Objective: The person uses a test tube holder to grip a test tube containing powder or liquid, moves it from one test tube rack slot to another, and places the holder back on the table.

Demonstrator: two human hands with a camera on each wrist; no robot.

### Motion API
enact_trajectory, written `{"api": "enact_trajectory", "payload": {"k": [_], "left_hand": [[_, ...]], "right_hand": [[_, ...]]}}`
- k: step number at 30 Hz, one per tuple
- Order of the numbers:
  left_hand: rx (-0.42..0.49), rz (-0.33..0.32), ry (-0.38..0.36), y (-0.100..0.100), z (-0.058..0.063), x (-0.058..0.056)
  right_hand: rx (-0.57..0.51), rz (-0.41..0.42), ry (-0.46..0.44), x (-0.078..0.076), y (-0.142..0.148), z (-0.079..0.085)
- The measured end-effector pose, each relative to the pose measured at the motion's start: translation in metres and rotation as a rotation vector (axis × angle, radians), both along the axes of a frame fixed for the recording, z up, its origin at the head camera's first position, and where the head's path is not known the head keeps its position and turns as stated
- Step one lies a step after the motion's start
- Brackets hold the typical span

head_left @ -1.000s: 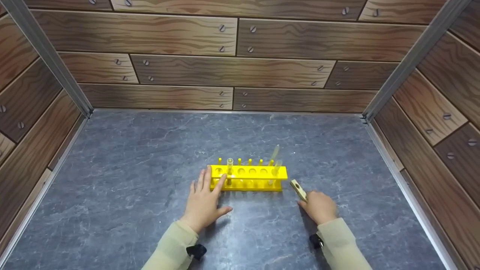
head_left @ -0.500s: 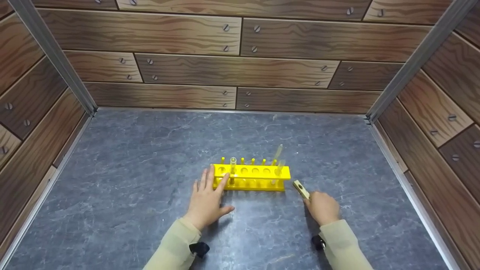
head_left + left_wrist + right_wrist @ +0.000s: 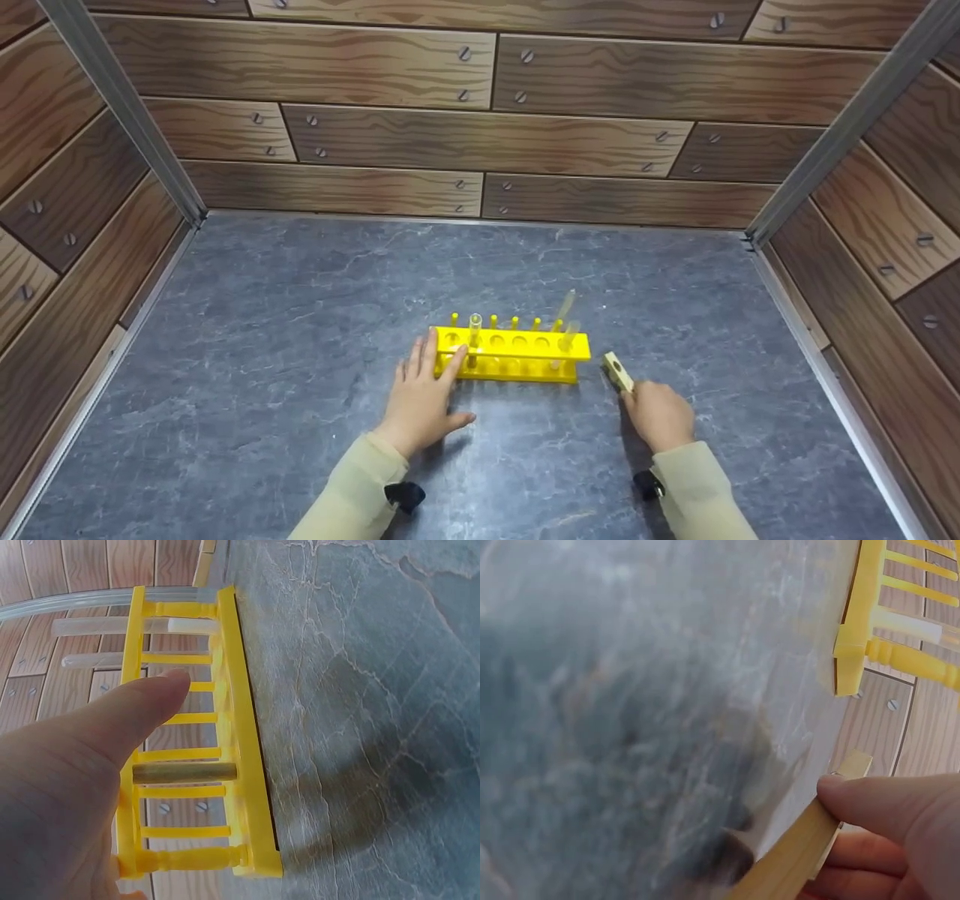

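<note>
A yellow test tube rack [image 3: 517, 354] stands on the table. My left hand [image 3: 418, 405] rests against its left end, fingers fairly straight and thumb [image 3: 146, 709] held away. One test tube [image 3: 475, 327] with brownish liquid stands in the second hole from the left. Another test tube [image 3: 571, 334], with whitish contents low down in the left wrist view, stands in the rightmost hole. Behind it a test tube [image 3: 567, 304] leans on a rear peg. Right of the rack, my right hand [image 3: 661, 417] grips a wooden test tube clamp [image 3: 619, 373], its tip apart from the rack.
The dark marbled tabletop [image 3: 315, 300] spreads around the rack. Wood-patterned walls [image 3: 375, 135] stand at the back and both sides, with metal corner posts [image 3: 120, 112] between them. Several yellow pegs [image 3: 515, 323] line the rack's rear.
The whole head view has shifted slightly, so rack and hands sit further right in it. The clamp's tip has tilted a little upward. The left hand stays on the rack.
</note>
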State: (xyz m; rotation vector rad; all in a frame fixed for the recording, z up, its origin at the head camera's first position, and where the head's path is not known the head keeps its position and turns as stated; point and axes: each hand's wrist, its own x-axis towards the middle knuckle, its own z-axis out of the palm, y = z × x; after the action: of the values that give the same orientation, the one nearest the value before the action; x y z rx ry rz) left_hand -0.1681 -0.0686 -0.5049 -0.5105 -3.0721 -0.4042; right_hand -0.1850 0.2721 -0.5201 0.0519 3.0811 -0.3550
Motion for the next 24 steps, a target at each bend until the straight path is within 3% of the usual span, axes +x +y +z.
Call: {"api": "enact_trajectory", "payload": {"k": [24], "left_hand": [[-0.008, 0.005, -0.011, 0.0004, 0.0007, -0.0012]], "right_hand": [[-0.11, 0.019, 0.066, 0.0014, -0.0029, -0.0011]]}}
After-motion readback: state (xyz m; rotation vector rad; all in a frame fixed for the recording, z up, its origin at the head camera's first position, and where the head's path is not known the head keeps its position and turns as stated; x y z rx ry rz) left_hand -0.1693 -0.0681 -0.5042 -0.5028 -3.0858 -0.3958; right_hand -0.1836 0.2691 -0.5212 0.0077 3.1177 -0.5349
